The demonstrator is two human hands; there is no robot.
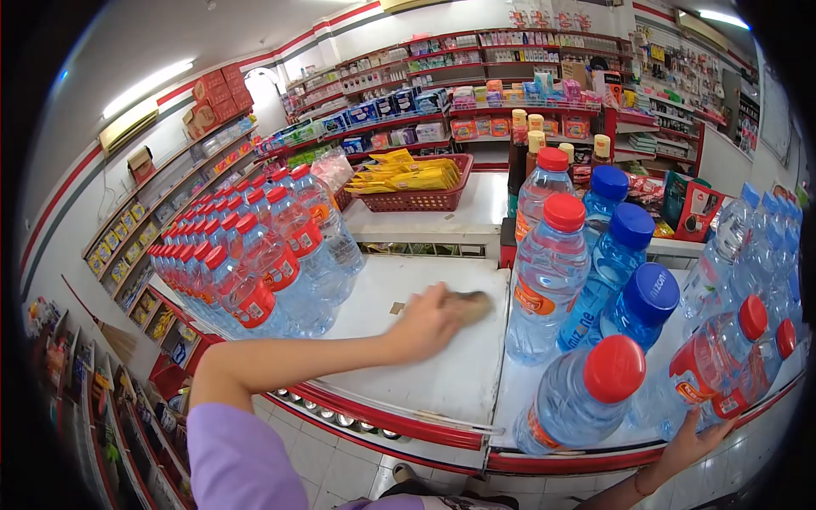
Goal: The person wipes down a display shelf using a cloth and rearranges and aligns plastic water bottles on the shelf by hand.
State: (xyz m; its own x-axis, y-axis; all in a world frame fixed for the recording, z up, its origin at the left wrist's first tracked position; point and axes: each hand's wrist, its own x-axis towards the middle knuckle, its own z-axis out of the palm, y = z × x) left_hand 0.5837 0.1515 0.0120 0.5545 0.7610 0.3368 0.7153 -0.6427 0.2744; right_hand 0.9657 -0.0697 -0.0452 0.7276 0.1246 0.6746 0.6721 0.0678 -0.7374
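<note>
- White shop bench [433, 391], water bottles [303, 238] along both sides
- Left hand [422, 323] pinches a blurred brownish pad [473, 308]
- Right hand [693, 446] touches a red-capped bottle [729, 403]; cannot tell whether gripping

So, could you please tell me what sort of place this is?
It is probably a small shop or minimarket. Many red-capped bottles stand in rows on a white surface, packaged goods line the wall shelves, and a dark red basket holds yellow packets.
</note>
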